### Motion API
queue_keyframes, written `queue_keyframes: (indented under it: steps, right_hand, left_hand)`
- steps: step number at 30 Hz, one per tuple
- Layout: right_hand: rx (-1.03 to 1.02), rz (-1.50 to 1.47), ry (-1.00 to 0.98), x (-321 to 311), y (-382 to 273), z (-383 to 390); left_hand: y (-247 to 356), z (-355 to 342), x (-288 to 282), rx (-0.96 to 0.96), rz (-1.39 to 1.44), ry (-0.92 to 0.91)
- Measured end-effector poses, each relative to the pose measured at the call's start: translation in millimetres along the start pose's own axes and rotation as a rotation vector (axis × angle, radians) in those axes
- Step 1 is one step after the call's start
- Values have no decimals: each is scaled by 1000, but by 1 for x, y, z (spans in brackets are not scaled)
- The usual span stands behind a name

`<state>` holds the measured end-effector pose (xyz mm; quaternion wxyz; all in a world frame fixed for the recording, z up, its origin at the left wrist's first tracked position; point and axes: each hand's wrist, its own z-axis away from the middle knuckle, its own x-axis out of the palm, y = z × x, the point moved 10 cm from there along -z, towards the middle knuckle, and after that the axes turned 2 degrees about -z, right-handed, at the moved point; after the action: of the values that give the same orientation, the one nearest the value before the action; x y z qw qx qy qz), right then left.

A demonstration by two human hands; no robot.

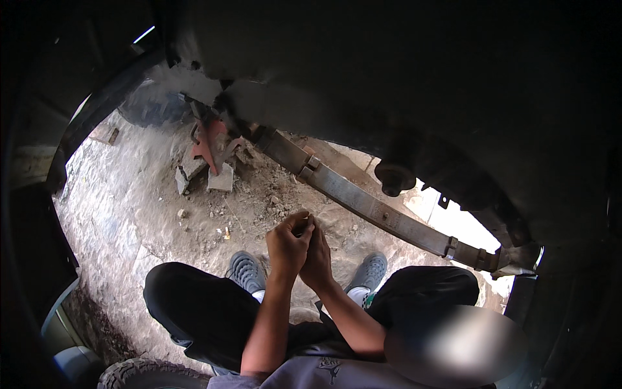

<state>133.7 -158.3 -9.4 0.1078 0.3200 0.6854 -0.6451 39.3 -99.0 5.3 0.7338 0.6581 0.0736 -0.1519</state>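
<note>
My left hand (286,249) and my right hand (317,260) meet in front of me, above the ground between my shoes. The fingers of both are bent inward and the thumbs press close together at the tips. Whatever is pinched there, if anything, is too small or too hidden to name. Just beyond my hands and to the right, a long curved steel leaf spring (353,194) with metal clamps slants across the view. Neither hand touches it.
A red metal stand (208,144) rests by grey blocks (221,177) at the far left, among rubble. The dark vehicle underside (363,58) hangs overhead. A round rubber-like part (394,177) protrudes beyond the spring. A tyre (152,375) lies at the lower left.
</note>
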Motion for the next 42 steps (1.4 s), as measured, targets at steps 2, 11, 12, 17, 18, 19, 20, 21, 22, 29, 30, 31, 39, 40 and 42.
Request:
queue_keyframes:
  steps: [2,11,12,17,18,19,20,21,22,29,30,31,39,40,42]
  right_hand:
    - [102,-146,-23,-1,15,1]
    - [484,-893,-225,30,57,12]
    - [470,-796,-227,24,59,7]
    - [395,-684,-151,-9,76,-16]
    - [395,-763,-125,-14,77,-20]
    - [380,-964,-96,-20,75,-25]
    - [429,-920,-67,-27,79,-29]
    - [439,-856,-72,-28,78,-32]
    - [449,-792,-77,-29,77,-34]
    - [263,-544,-177,-30,53,-73]
    - [262,-579,-167,-29,53,-73]
    - [262,-615,-157,-29,53,-73]
    - [482,-1041,-247,-9,74,-51]
    - [515,-1038,-267,-9,79,-50]
    - [538,-968,-259,-11,82,-53]
  left_hand:
    - [-9,-6,7,-31,-11,-57]
    - [-38,-15,-2,-193,11,-178]
    - [-38,-13,1,-215,45,-175]
    - [-52,-18,18,-91,224,-134]
    - [-51,-17,19,-76,204,-128]
    - [-49,-17,21,-65,218,-133]
    - [-43,-18,24,-51,232,-139]
    - [-37,-19,25,-36,247,-144]
    - [-36,-19,18,-33,240,-80]
    - [-27,-22,10,-14,357,181]
    - [-24,-23,7,21,305,194]
    - [-21,-24,5,56,254,207]
    - [-7,-18,11,126,135,152]
    - [-7,-17,13,123,129,129]
    - [-5,-17,14,123,114,88]
